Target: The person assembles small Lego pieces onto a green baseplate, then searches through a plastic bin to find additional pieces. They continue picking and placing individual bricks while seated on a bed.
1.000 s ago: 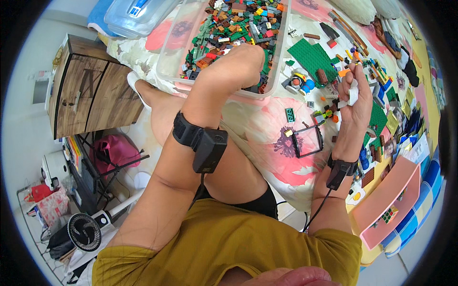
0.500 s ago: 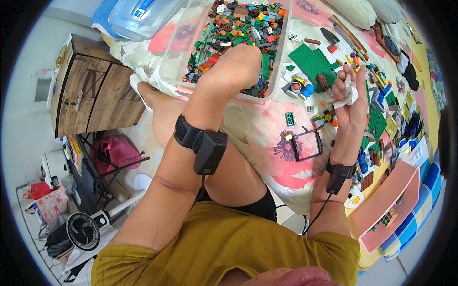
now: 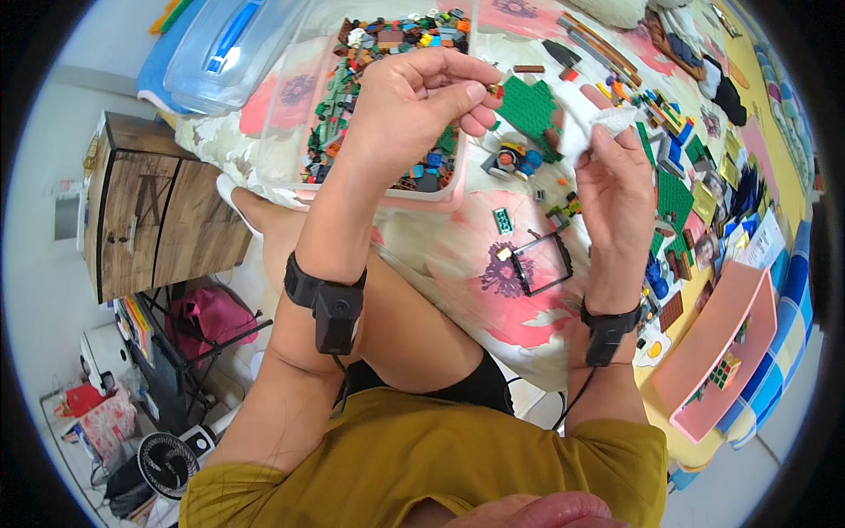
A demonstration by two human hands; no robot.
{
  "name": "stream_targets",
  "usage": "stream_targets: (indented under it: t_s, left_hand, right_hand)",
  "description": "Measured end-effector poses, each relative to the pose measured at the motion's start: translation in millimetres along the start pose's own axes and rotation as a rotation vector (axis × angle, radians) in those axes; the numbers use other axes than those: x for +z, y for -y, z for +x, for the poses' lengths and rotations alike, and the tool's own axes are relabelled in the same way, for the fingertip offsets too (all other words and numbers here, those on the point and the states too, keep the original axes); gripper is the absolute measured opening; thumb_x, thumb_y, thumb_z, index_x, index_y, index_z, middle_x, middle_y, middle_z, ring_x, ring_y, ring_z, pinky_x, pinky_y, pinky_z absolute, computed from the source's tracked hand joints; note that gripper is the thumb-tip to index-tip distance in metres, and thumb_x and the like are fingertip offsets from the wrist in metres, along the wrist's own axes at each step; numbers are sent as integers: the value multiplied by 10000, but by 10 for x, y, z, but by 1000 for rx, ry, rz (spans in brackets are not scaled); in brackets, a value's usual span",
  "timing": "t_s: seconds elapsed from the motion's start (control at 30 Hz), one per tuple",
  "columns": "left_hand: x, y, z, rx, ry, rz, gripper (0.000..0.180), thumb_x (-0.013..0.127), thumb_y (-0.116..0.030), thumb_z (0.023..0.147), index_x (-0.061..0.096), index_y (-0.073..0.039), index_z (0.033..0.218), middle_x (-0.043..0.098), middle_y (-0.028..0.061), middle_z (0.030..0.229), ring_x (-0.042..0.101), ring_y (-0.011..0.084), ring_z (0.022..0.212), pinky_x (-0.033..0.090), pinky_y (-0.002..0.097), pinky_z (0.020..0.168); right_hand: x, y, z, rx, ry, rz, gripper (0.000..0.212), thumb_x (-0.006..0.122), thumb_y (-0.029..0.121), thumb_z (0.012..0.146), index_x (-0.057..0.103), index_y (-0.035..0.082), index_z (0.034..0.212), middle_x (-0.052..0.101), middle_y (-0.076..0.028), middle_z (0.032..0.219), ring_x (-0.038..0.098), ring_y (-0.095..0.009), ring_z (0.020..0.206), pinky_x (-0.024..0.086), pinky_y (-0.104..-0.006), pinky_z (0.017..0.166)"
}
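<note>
My left hand [image 3: 422,101] is raised over a clear plastic bin [image 3: 304,132] full of mixed toy bricks, pinching a tiny reddish-brown brick piece [image 3: 495,90] between thumb and fingertips. My right hand [image 3: 616,180] is held up just to its right, fingers closed on a crumpled white wipe [image 3: 607,123]. The two hands are close but apart. Below them on the floral bedsheet lie a black square frame piece [image 3: 539,264], a small green brick [image 3: 503,220] and a green baseplate [image 3: 530,110].
Loose bricks and green plates [image 3: 673,198] spread along the right. A pink tray [image 3: 717,348] sits lower right. A clear lidded box [image 3: 224,44] lies top left, a wooden cabinet [image 3: 158,211] stands left, with a fan [image 3: 165,462] and pink bag [image 3: 207,317] on the floor.
My left hand lifted out of the brick bin holding a small piece and turned palm toward me. My right hand rose with the white wipe, closer to the left hand.
</note>
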State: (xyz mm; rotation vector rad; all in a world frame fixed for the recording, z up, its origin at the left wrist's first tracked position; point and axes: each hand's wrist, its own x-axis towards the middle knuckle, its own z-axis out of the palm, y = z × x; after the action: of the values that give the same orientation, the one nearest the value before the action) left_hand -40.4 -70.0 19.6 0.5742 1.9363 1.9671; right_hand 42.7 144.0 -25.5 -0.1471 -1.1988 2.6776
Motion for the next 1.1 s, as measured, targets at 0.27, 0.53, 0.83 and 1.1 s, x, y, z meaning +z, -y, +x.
stream_targets:
  t_s: [0.27,0.53,0.83,1.1]
  left_hand:
    - [445,92,-141,256,-10,208,404,549,77,882,627,0,1271,691,63,935,652,93,788,543,225,715]
    - [640,206,-160,562,-88,450,570,586,83,773,619,-91,1314,657,122,774,627,243,600,515,327,570]
    - [564,255,-163,457,-98,600,573,632,56,772,549,-26,1333,662,170,765,657,316,644,514,368,569]
    - [-26,189,52,299,-422,367,250,692,-81,869,715,-35,1114,738,44,854,666,85,723,528,231,623]
  right_hand:
    - [274,-178,-201,-495,42,-732,167,660,3,905,694,-24,1066,682,-66,970,632,-102,824,526,-237,729]
    - [214,-135,-168,-327,-123,-677,129,651,69,931,668,3,1040,653,5,862,582,-48,722,472,-203,632]
    - [93,-167,-65,-192,-60,-855,180,653,40,899,675,10,1075,646,-15,864,604,-68,683,491,-215,579]
    - [-62,-106,-33,-50,288,-1360,188,657,113,863,667,-38,975,662,-140,785,617,-187,679,479,-325,645]
